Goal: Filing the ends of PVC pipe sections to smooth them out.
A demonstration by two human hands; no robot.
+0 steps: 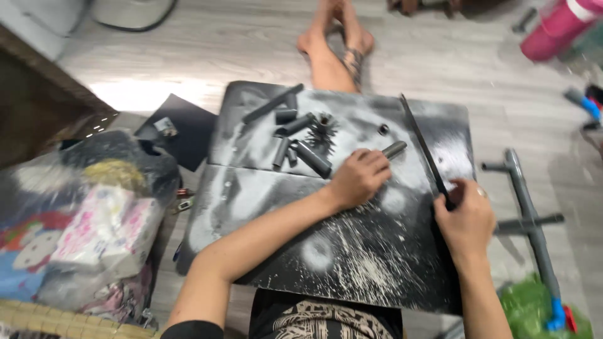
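A black board (377, 263) with pale spray marks lies across my lap. My left hand (359, 177) is closed around a short dark tube (394, 149) resting on the board. At the board's right edge, my right hand (465, 216) grips the near end of a long thin black strip (422, 141), which runs away toward the board's far edge. Several dark grey tubes (295, 141) lie loosely piled on the far left part of the board, and a small ring (383, 130) sits apart from them.
A clear plastic bag of packets (88, 220) sits at left on the wooden floor. A black sheet (188, 129) lies beside the board. A grey pipe frame (531, 220) and a green bag (534, 307) are at right, a pink roll (559, 28) far right.
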